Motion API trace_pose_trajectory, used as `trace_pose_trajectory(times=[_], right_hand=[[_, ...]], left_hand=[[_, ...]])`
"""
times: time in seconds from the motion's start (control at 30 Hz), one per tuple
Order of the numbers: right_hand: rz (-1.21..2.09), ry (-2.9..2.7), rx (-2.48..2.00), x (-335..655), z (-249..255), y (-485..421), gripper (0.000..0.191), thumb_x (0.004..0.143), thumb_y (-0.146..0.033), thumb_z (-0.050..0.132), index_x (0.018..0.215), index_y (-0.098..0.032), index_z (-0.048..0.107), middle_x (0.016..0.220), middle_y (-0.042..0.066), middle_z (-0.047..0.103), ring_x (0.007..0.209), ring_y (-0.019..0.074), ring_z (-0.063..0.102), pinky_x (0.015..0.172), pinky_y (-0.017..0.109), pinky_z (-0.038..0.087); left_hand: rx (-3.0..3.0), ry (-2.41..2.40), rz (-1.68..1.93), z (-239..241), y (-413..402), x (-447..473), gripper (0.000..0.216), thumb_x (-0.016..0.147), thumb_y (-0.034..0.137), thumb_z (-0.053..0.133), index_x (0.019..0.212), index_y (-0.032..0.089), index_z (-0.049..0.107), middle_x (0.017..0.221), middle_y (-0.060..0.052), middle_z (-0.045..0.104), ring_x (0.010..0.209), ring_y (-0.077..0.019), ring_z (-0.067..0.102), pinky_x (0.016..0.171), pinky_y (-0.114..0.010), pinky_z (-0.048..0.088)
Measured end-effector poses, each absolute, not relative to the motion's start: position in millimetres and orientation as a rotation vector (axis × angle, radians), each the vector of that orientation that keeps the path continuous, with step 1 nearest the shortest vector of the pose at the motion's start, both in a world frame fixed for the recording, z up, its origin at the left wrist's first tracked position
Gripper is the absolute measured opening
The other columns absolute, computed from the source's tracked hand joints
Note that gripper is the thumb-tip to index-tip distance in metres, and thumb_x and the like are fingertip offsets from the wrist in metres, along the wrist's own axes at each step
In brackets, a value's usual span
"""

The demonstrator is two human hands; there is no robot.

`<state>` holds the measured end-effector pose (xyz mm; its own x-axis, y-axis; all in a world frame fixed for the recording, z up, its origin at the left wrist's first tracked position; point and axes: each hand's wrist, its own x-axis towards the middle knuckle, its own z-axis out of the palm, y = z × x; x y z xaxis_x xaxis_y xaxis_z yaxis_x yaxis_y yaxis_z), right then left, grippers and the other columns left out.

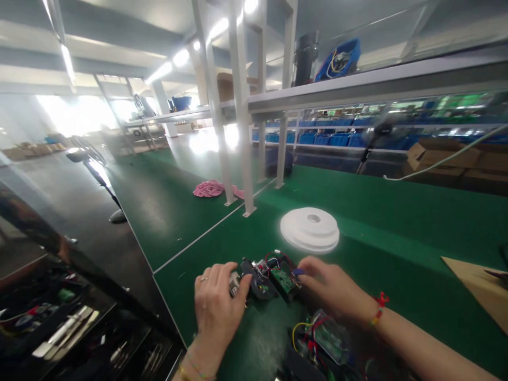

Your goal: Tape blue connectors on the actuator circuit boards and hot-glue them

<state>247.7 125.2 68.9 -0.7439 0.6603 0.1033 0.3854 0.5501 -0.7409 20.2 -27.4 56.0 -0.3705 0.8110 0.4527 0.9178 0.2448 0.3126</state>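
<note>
I work at a long green-surfaced bench (397,222) divided by a thin white line. A stack of flat white discs with a centre hole (310,228) lies on the green surface just beyond my hands, slightly to the right. Further back, a crumpled pink cloth (209,188) rests beside the white metal uprights (240,106) that carry an overhead shelf (357,84). On that shelf stand a dark cylindrical container (305,58) and a blue bin with cables (341,58). Rows of blue bins (333,138) and brown cardboard boxes (444,153) line the far side on the right. A tan sheet of cardboard (476,286) lies on the bench at the right edge. To my lower left, an open dark tray of metal hand tools (67,328) sits below bench level. A standing fan (85,156) is on the floor at left.

Directly in front of me, a small electronic assembly with a green circuit board, black housing parts and red wires (270,278) lies on the bench between my hands. My left hand (216,307), wearing a ring, rests with fingers curled loosely against the left end of the assembly, where a small metallic part shows at the fingertips. My right hand (331,288), with a red-and-beaded wrist cord, pinches the right end of the assembly, thumb and fingers closed on a small blue-tipped part. A second wired green circuit board module (329,338) lies nearer to me, just below my right hand, untouched.
</note>
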Motion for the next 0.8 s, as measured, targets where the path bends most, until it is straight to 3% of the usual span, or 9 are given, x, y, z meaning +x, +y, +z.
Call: trace_pose_trajectory(times=[0.17, 0.3, 0.4, 0.67, 0.8], right_hand=[[1.116, -2.353, -0.955, 248, 73, 125, 0.035, 0.089, -0.054, 0.048, 0.094, -0.021, 0.057, 0.089, 0.006, 0.073, 0.082, 0.0243, 0.067, 0.076, 0.036, 0.049], [1.156, -2.357, -0.974, 247, 79, 123, 0.035, 0.086, -0.056, 0.050, 0.092, -0.022, 0.057, 0.087, 0.006, 0.074, 0.082, 0.0242, 0.068, 0.076, 0.037, 0.049], [1.196, -2.341, -0.969, 248, 79, 123, 0.034, 0.086, -0.054, 0.051, 0.091, -0.021, 0.057, 0.088, 0.007, 0.075, 0.084, 0.0243, 0.069, 0.078, 0.037, 0.049], [1.317, -2.178, -0.923, 245, 65, 132, 0.036, 0.082, -0.051, 0.059, 0.097, -0.018, 0.060, 0.092, 0.008, 0.074, 0.087, 0.0244, 0.068, 0.083, 0.038, 0.049], [1.373, -2.112, -0.879, 240, 57, 133, 0.032, 0.081, -0.046, 0.060, 0.097, -0.018, 0.060, 0.092, 0.008, 0.073, 0.086, 0.0233, 0.068, 0.081, 0.037, 0.051]], left_hand=[[-1.511, -2.551, -0.628, 25, -60, -18, 0.027, 0.089, 0.041, 0.062, 0.105, 0.020, 0.058, 0.106, -0.005, 0.058, 0.074, -0.0213, 0.064, 0.058, -0.030, 0.040], [-1.641, -2.616, -0.628, 8, -67, -26, 0.010, 0.090, 0.028, 0.059, 0.086, 0.019, 0.062, 0.113, -0.006, 0.056, 0.077, -0.0165, 0.065, 0.068, -0.030, 0.049], [-1.746, -2.620, -0.702, 6, -71, -35, 0.013, 0.091, 0.021, 0.052, 0.087, 0.019, 0.064, 0.114, -0.006, 0.056, 0.082, -0.0145, 0.065, 0.077, -0.030, 0.051], [-1.938, -2.571, -0.876, 6, -74, -48, 0.024, 0.087, 0.021, 0.045, 0.090, 0.022, 0.069, 0.103, -0.006, 0.066, 0.090, -0.0185, 0.066, 0.081, -0.031, 0.052], [-1.874, -2.552, -0.994, 35, -72, -43, 0.023, 0.087, 0.029, 0.047, 0.087, 0.023, 0.069, 0.099, -0.005, 0.069, 0.086, -0.0192, 0.067, 0.077, -0.030, 0.052]])
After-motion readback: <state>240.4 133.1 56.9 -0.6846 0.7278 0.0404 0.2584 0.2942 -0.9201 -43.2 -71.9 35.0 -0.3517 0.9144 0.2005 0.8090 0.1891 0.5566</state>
